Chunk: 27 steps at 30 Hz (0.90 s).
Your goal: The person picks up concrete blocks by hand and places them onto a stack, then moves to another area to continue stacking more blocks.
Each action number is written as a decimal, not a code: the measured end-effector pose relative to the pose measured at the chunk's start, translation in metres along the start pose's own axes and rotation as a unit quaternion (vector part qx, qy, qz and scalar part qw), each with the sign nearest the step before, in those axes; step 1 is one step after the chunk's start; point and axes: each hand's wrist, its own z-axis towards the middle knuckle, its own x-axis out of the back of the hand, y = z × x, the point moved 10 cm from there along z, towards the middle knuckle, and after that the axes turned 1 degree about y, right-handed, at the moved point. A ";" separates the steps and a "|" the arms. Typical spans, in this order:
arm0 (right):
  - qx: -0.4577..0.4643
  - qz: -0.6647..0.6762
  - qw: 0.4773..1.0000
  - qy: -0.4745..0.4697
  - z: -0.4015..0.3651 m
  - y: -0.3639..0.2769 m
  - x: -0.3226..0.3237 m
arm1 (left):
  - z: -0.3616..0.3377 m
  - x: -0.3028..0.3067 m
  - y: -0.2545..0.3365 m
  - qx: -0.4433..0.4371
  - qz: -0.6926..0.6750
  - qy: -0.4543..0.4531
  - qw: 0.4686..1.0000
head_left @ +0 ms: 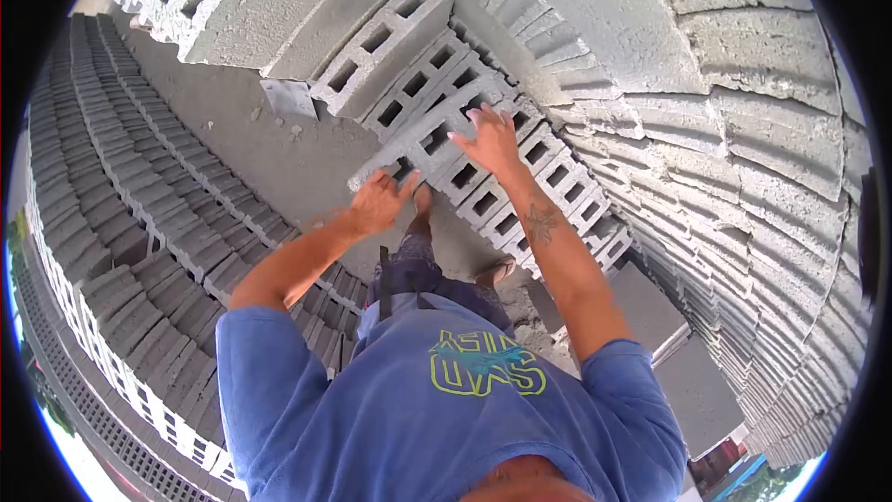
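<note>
A grey hollow concrete block (423, 136) lies askew across the row of blocks, its holes facing up and one end sticking out over the ground. My left hand (376, 203) is at that near end, fingers over the edge and thumb by the end hole. My right hand (492, 144) grips farther along, with fingertips at one hole and thumb at the middle hole. Below it runs a row of similar blocks (483, 203), packed side by side. Another block (376, 42) sits at the row's far end. The fingertips are partly hidden in the holes.
A tall wall of stacked blocks (753, 139) rises close on the right. Long stacks (139, 195) stand on the left, with sandy ground (218, 116) between. My feet (495, 271) are near the row. Large slabs (701, 390) stand at the lower right.
</note>
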 end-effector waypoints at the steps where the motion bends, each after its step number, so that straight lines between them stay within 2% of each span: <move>1: -0.019 -0.038 0.995 -0.088 0.014 0.012 -0.041 | -0.006 -0.009 -0.002 -0.012 -0.005 0.011 1.000; 2: -0.018 -0.036 0.995 -0.091 0.025 0.007 -0.047 | -0.015 -0.013 -0.003 -0.027 -0.011 0.020 0.999; 3: -0.059 -0.084 0.967 -0.232 0.027 0.011 -0.073 | -0.018 -0.018 -0.003 -0.018 -0.004 0.003 1.000; 4: -0.096 -0.131 0.914 -0.371 0.017 0.015 -0.096 | -0.021 -0.026 -0.004 -0.016 -0.010 0.001 1.000; 6: -0.103 -0.117 0.902 -0.402 0.010 0.011 -0.121 | -0.025 -0.032 -0.003 -0.003 -0.040 0.056 0.998; 8: -0.057 -0.110 0.962 -0.244 0.014 0.003 -0.130 | -0.027 -0.041 -0.007 0.009 -0.067 0.063 0.996; 9: -0.035 -0.125 0.974 -0.187 0.018 -0.005 -0.128 | -0.028 -0.046 -0.010 0.021 -0.072 0.068 0.995; 10: -0.033 -0.129 0.972 -0.193 0.019 -0.004 -0.132 | -0.031 -0.051 -0.010 0.032 -0.079 0.072 0.994; 12: -0.030 -0.091 0.960 -0.262 0.028 -0.007 -0.139 | -0.036 -0.053 -0.012 0.045 -0.098 0.076 0.991; 15: -0.044 -0.113 0.953 -0.277 0.046 -0.008 -0.136 | -0.034 -0.040 -0.030 0.072 -0.113 0.098 0.986; 22: 0.001 -0.129 0.966 -0.226 0.129 0.001 -0.130 | 0.008 -0.008 -0.091 0.106 -0.096 0.168 0.975; 24: -0.004 -0.134 0.965 -0.224 0.154 0.016 -0.133 | 0.030 -0.010 -0.108 0.114 -0.111 0.162 0.974; 26: -0.010 -0.139 0.966 -0.220 0.184 0.025 -0.143 | 0.051 -0.014 -0.131 0.136 -0.056 0.204 0.968; 27: -0.017 -0.148 0.965 -0.214 0.194 0.030 -0.147 | 0.059 -0.007 -0.141 0.139 -0.078 0.214 0.964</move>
